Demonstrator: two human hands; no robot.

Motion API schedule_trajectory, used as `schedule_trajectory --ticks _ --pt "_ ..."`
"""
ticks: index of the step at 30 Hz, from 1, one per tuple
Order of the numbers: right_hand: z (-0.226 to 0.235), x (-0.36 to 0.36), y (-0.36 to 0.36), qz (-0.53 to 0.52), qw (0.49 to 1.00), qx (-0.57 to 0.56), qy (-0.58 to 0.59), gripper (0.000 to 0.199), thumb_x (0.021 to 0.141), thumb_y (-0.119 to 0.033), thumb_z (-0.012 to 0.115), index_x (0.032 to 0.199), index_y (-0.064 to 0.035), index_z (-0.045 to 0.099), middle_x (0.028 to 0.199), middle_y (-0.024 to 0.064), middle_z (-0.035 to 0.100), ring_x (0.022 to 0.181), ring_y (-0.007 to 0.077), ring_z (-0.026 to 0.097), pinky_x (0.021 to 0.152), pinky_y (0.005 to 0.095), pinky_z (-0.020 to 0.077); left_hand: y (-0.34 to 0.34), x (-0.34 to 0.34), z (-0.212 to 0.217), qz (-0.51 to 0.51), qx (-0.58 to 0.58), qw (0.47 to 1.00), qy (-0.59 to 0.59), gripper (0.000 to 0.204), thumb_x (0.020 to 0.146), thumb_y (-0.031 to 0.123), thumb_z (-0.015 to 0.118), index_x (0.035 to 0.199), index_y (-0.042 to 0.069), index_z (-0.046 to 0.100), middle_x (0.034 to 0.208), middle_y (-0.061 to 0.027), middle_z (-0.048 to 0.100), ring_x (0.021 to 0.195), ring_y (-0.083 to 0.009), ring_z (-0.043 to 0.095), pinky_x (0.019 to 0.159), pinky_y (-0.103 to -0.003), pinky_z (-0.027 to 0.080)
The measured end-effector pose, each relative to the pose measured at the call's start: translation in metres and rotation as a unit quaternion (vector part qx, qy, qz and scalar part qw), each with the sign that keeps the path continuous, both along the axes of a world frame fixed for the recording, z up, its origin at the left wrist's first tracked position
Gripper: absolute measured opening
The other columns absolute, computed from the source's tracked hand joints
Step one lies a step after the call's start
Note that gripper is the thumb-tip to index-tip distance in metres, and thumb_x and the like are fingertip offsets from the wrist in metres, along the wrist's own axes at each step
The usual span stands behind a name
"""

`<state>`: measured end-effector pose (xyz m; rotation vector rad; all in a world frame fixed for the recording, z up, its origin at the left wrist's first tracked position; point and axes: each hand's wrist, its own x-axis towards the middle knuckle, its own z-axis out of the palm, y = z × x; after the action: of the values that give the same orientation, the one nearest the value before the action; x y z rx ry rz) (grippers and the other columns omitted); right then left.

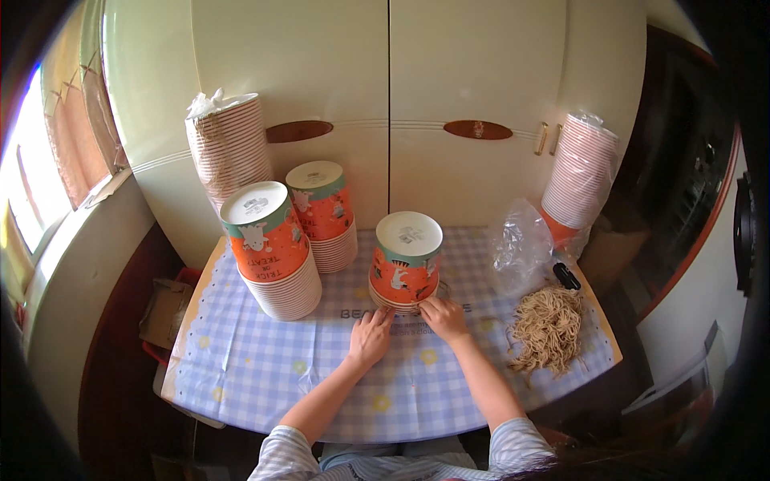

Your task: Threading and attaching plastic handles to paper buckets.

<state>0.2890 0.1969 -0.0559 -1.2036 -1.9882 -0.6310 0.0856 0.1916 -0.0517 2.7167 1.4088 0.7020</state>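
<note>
In front of me a short stack of orange and green paper buckets (399,276) stands upside down, its pale round base (409,233) on top. Both hands are at the lowest rims on its near side. My left hand (370,335) has its fingertips closed at the rim's near left. On the near right, my right hand (443,318) pinches the same rim edge, fingers bent and thumb close to the table. The undersides of the fingers are partly hidden.
Two taller stacks of matching buckets (282,293) (333,250) stand upside down at left. Bagged stacks (228,148) (579,172) rise at the far corners. On the right lie a clear plastic bag (517,252), a black object (566,276) and beige cords (548,327). The checkered tablecloth (313,401) meets pale cabinets behind.
</note>
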Motion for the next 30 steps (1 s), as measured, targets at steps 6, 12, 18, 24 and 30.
schedule_trajectory --ticks 6,12,18,24,30 --pt "-0.01 0.0041 0.0044 -0.008 0.999 0.025 -0.019 0.013 0.066 -0.013 0.066 0.078 -0.0117 0.061 0.081 -0.0012 0.058 0.065 0.0169 0.058 0.057 0.0299 0.0466 0.0012 0.0024 0.0014 -0.01 0.007 1.0 -0.015 0.049 0.072 0.011 0.055 0.12 0.011 0.046 0.114 -0.0057 0.05 0.096 -0.0256 0.05 0.079 -0.039 0.043" --pt "-0.0036 0.001 0.0043 0.003 0.999 0.034 -0.034 0.013 0.067 -0.014 0.066 0.079 -0.0116 0.061 0.08 -0.0016 0.059 0.065 0.0157 0.059 0.059 0.0295 0.0465 0.004 0.0021 0.0004 0.003 -0.009 1.0 -0.009 0.048 0.072 0.013 0.054 0.12 0.012 0.046 0.115 -0.0055 0.05 0.098 -0.0253 0.05 0.081 -0.039 0.042" --pt "-0.0039 -0.0004 0.0046 0.0 0.999 0.02 -0.041 0.014 0.066 -0.014 0.066 0.078 -0.0111 0.061 0.079 -0.0012 0.059 0.064 0.0161 0.059 0.059 0.0288 0.0468 0.0035 0.0014 -0.0005 -0.004 0.003 1.0 -0.02 0.048 0.072 0.014 0.055 0.12 0.013 0.046 0.113 -0.0048 0.05 0.097 -0.0249 0.05 0.08 -0.04 0.043" --pt "-0.0025 -0.0007 0.004 0.006 0.999 0.023 -0.033 0.012 0.066 -0.013 0.066 0.078 -0.0105 0.061 0.078 -0.0012 0.059 0.064 0.0164 0.059 0.058 0.0288 0.0472 0.0047 0.0021 -0.0034 0.005 0.003 1.0 -0.01 0.047 0.072 0.015 0.055 0.119 0.013 0.046 0.113 -0.0036 0.05 0.097 -0.024 0.05 0.079 -0.039 0.043" --pt "-0.0011 0.0004 0.0034 0.01 1.0 0.008 -0.025 0.012 0.066 -0.012 0.066 0.077 -0.01 0.062 0.078 -0.0007 0.06 0.065 0.0166 0.06 0.059 0.0295 0.0476 0.0028 0.0027 0.0002 0.011 -0.007 1.0 -0.005 0.046 0.073 0.015 0.054 0.119 0.013 0.046 0.113 -0.004 0.05 0.097 -0.0243 0.05 0.079 -0.039 0.043"
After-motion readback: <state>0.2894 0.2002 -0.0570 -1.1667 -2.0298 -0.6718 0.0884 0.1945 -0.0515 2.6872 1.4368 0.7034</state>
